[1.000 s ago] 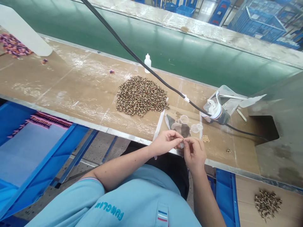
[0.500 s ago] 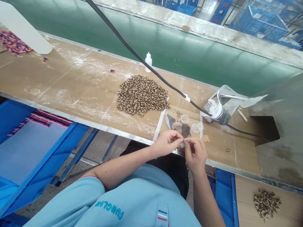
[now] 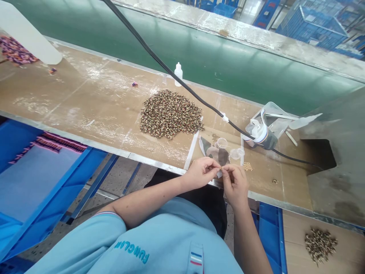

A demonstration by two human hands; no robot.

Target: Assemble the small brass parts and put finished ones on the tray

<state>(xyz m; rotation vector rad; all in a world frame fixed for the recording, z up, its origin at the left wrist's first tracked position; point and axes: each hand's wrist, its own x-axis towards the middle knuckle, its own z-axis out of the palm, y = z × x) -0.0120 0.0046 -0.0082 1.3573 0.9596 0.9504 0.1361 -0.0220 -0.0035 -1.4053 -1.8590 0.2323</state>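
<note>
My left hand (image 3: 201, 173) and my right hand (image 3: 236, 182) meet at the table's front edge, thumb and fingertips of each pinched together. Whatever lies between the fingertips is too small to make out. Just beyond them is a dark and grey cloth (image 3: 222, 156), with a clear round cup (image 3: 221, 143) at its far side. Right of the cloth sits another clear round dish (image 3: 235, 153), and beside my right hand is a little heap of tan beads (image 3: 247, 166). A large pile of small brown and gold pieces (image 3: 171, 114) lies to the left, beyond my hands.
A white bottle (image 3: 178, 74) stands behind the pile. A black cable (image 3: 159, 61) hangs across the view towards a clear plastic bin (image 3: 275, 110). Blue trays (image 3: 57, 198) flank the table's near side. More brown pieces (image 3: 321, 245) lie on cardboard at lower right.
</note>
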